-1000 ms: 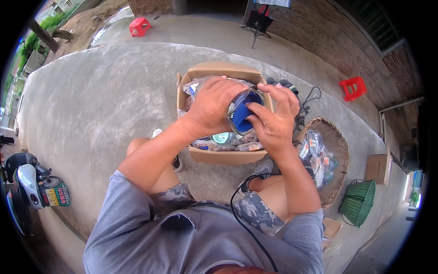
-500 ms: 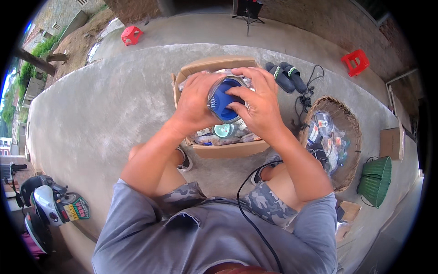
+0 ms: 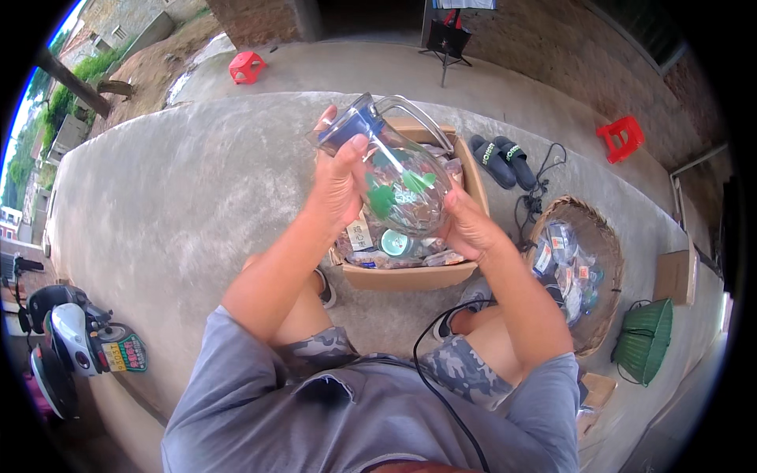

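Note:
A clear glass pitcher (image 3: pixel 404 185) with green leaf shapes, a blue lid and a glass handle is held tilted in front of me. My left hand (image 3: pixel 341 177) grips it around the neck by the lid, thumb on the near side. Around the base at the lower right, my right hand (image 3: pixel 471 225) is closed. Both hands are above an open cardboard box (image 3: pixel 410 277). Inside the box lie packets in clear wrapping and a round pale-green-topped container (image 3: pixel 394 242), partly covered from view by the pitcher.
Right of the box stands a wicker basket (image 3: pixel 611 276) with plastic-wrapped packets. Beyond it are a green basket (image 3: pixel 643 343) and a carton (image 3: pixel 676 276). Dark slippers (image 3: pixel 495 162) and a black cord (image 3: pixel 532 189) lie behind. Red stools (image 3: pixel 247 68) stand farther off; a scooter (image 3: pixel 79 339) is at left.
The pitcher has been tipped from lid-toward-me onto its side, lid now to the upper left. My right hand has left the lid and moved down to the base; my left hand holds the neck.

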The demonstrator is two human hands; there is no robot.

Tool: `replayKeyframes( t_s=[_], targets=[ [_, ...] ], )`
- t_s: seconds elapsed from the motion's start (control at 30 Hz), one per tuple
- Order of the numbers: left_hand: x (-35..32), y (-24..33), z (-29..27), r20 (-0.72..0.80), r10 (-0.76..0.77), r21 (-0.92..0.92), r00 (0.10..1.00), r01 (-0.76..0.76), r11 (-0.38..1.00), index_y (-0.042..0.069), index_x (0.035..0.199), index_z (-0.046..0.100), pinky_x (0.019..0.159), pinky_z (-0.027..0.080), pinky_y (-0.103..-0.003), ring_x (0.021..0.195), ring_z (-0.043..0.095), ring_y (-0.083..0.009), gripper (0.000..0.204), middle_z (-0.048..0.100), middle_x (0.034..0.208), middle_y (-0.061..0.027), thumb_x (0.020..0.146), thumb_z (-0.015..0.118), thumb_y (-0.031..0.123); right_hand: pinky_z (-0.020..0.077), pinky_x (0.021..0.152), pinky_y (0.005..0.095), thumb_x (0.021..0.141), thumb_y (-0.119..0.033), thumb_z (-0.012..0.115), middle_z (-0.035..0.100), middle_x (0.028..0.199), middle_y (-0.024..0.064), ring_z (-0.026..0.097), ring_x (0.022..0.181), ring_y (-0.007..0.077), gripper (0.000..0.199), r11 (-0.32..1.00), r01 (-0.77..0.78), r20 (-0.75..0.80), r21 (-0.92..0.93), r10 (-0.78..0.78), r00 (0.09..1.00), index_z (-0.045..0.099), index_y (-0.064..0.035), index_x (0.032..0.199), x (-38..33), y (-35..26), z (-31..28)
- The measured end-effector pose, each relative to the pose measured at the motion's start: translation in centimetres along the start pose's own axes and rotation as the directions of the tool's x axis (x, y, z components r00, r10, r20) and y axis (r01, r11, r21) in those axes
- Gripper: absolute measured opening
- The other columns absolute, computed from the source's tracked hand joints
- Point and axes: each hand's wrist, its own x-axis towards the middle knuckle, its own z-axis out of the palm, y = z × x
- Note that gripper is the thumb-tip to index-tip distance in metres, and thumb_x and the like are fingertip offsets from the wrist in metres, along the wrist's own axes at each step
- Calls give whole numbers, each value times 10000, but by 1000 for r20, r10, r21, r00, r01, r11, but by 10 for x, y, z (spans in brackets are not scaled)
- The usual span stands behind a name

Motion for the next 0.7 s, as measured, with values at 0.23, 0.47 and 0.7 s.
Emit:
replayKeyframes(
  t_s=[0.23,0.47,0.7],
  targets=[
    [5,2,-13,74,-25,-48,997,28,998,146,1464,478,1059,532,-508,1228,640,-270,765,668,1271,-99,855,875,384,487,1074,714,776,-769,756,463,1618,127,470,1478,367,1126,957,-33,47,289,21,999,355,-162,1636,-2,27,22],
    [10,-5,-5,2,-87,17,996,87,996,137,1418,493,1007,562,-492,1171,652,-261,686,664,1224,-111,877,850,359,410,1192,552,932,-745,648,492,1581,140,485,1458,336,975,981,73,-190,179,-38,981,374,-105,1615,4,20,26],
    [4,-5,2,-102,-299,173,949,313,934,63,1513,348,931,600,-448,1127,669,-250,857,608,1309,-135,860,884,203,476,902,341,1076,-534,594,667,1252,73,585,1056,157,584,974,116,-235,-195,-161,959,588,-55,1411,10,-14,-8]
  ],
)
